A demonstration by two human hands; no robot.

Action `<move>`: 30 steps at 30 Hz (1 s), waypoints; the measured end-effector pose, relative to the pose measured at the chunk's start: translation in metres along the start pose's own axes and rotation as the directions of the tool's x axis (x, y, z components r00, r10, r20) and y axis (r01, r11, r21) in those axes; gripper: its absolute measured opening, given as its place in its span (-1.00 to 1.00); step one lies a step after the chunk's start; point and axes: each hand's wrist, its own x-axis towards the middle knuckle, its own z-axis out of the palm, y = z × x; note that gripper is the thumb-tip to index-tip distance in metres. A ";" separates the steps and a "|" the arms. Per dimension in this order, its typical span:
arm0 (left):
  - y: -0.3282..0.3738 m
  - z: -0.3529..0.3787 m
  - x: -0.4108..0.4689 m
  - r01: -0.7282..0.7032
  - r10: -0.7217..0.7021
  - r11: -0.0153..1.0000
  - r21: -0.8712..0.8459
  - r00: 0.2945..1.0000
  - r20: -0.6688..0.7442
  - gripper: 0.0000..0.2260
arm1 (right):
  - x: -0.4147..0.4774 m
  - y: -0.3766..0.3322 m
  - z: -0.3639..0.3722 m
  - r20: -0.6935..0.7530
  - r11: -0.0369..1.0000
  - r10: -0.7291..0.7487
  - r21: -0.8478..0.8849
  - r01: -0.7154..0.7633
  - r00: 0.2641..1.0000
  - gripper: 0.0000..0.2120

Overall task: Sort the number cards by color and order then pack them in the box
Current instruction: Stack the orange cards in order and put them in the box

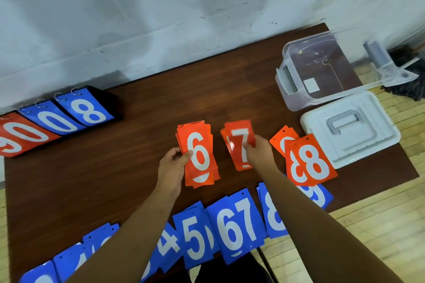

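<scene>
My left hand (171,163) grips a stack of orange cards (199,156) with a 6 on top, held over the middle of the table. Just right of it, my right hand (257,149) pinches the orange 7 cards (239,142). Further right lie orange 8 cards (310,163), overlapping each other. Along the table's near edge runs a row of blue cards (234,225) showing 4, 5, 6, 7, 8; my arms hide parts of it. The clear box (289,89) stands open at the back right with no cards in it.
The box's white lid (349,131) lies handle-up just in front of the box. A flip scoreboard (57,119) showing red and blue digits stands at the far left by the wall. The brown table (115,167) ends on the right, above a wooden floor.
</scene>
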 end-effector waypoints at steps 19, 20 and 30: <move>0.003 0.060 -0.009 -0.025 0.010 0.998 0.056 0.967 0.256 -0.73 | -0.043 0.020 -0.020 -0.159 0.999 -0.019 0.043 0.027 0.987 -0.51; 0.003 0.062 -0.008 -0.021 0.008 0.998 0.051 0.967 0.256 -0.73 | -0.040 0.031 -0.031 -0.262 1.000 -0.019 -0.029 0.011 0.965 -0.54; -0.014 0.078 -0.005 0.000 -0.012 0.999 0.050 0.968 0.253 -0.69 | -0.021 0.119 -0.061 -0.406 0.817 -0.033 -0.537 -0.210 0.913 -0.40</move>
